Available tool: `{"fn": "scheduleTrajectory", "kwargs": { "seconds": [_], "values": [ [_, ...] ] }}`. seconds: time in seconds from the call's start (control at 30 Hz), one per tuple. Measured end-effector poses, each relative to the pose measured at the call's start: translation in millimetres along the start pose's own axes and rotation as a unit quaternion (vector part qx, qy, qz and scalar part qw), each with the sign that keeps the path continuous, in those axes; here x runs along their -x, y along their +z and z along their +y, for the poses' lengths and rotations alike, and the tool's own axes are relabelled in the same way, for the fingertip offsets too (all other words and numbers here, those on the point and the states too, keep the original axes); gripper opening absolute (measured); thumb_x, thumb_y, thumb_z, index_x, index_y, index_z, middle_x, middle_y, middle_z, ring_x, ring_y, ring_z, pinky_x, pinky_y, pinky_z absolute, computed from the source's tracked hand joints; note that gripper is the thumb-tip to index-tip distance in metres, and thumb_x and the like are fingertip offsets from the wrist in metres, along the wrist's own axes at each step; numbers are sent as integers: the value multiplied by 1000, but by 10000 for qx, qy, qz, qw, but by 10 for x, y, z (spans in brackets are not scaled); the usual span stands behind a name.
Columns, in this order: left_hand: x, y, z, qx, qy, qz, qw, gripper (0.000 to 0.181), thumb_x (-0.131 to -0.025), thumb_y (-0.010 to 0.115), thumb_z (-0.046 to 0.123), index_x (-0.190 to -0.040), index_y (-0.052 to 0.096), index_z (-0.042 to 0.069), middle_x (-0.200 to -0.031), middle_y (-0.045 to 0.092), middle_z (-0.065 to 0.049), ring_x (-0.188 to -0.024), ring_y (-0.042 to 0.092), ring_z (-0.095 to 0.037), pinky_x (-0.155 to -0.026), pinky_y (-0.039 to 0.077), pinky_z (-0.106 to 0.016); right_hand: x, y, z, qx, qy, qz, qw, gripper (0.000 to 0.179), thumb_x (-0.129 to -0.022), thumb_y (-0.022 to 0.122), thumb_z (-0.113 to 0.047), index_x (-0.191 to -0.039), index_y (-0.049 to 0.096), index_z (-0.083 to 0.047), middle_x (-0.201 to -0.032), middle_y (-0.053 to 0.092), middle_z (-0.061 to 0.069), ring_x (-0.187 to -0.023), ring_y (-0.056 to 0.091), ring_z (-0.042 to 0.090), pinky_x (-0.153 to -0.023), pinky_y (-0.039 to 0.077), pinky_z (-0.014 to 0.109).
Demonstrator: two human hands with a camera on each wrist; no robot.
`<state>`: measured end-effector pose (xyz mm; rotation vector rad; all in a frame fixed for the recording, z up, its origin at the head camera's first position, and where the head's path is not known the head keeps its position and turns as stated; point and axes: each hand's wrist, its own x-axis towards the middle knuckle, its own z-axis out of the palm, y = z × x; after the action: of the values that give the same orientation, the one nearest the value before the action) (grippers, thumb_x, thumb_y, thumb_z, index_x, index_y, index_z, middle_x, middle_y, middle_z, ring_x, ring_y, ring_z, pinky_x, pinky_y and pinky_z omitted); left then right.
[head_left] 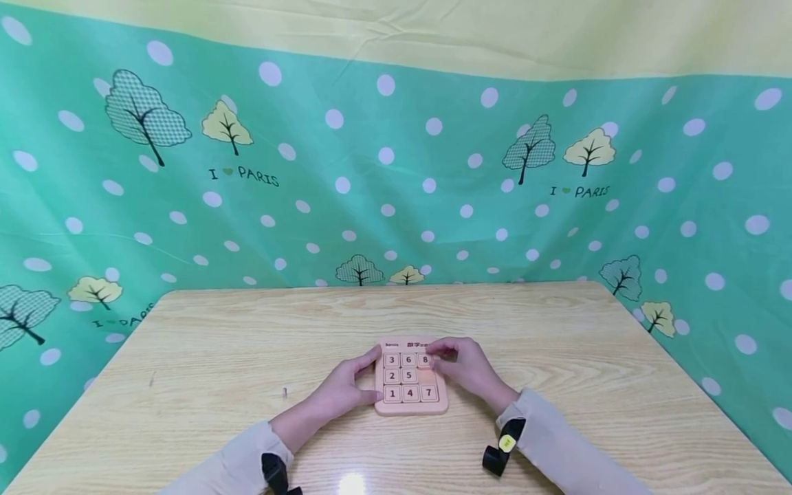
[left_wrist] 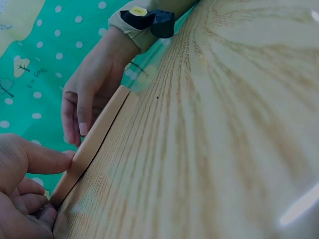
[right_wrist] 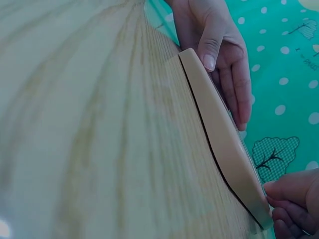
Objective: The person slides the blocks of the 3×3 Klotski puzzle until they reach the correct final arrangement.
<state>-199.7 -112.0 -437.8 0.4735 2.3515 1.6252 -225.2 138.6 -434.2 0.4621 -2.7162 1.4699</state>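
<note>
A pink number sliding puzzle (head_left: 411, 408) lies flat on the table. Its tiles (head_left: 408, 376) stand in three columns: 3, 2, 1 at the left, 6, 5, 4 in the middle, 8 and 7 at the right, with a gap between 8 and 7. My left hand (head_left: 337, 392) holds the puzzle's left side, index finger near the top corner and thumb near the bottom one. At the upper right, my right hand (head_left: 470, 368) grips the edge, its fingertips next to the 8 tile (head_left: 424, 359). Both wrist views show the puzzle's side edge (left_wrist: 94, 142) (right_wrist: 217, 129).
The wooden table (head_left: 216, 357) reaches back to a green dotted curtain (head_left: 383, 185) with printed trees. A tiny object (head_left: 284, 392) lies left of my left hand. Black straps (head_left: 507, 443) sit on both wrists.
</note>
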Motion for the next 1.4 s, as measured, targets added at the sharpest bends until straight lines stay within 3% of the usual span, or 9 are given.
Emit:
{"fn": "scheduleTrajectory", "kwargs": {
  "seconds": [0.83, 1.4],
  "values": [
    [1, 4, -15, 102, 17, -27, 9999, 81, -76, 74, 4, -144, 31, -2, -151, 29, -16, -138, 28, -33, -114, 20, -44, 199, -11, -53, -29, -25, -302, 9995, 15, -81, 70, -5, -96, 71, -8, -97, 69, 2, -90, 60, 17, -81, 51, 27],
    [1, 6, -7, 77, -10, -20, 10000, 82, -76, 75, 5, -145, 31, 0, -150, 30, -16, -138, 29, -32, -114, 19, -44, 167, 11, -82, 66, -135, -177, 9997, 17, -80, 72, -8, -97, 71, -9, -96, 69, 1, -88, 60, 15, -79, 52, 26]
  ]
}}
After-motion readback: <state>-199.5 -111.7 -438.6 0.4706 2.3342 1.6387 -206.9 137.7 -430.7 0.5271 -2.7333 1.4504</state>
